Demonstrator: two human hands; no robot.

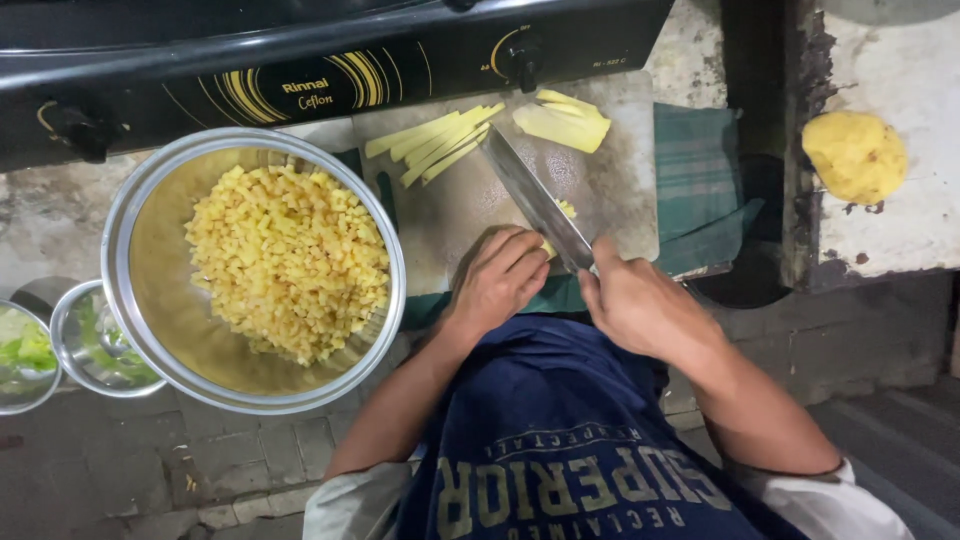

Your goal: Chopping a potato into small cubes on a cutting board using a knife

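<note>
My right hand (640, 305) grips the handle of a large knife (530, 192), whose blade lies across the grey cutting board (620, 200). My left hand (497, 280) rests curled on the board's near edge, holding down small yellow potato pieces (565, 210) beside the blade. Potato sticks (435, 142) and flat slices (562, 122) lie at the far side of the board.
A big steel bowl (135, 235) of diced potato (290, 262) sits left of the board. Two small steel bowls (95, 345) with greens are at far left. A black gas stove (300, 70) is behind. A peeled potato (855, 155) rests on a ledge at right.
</note>
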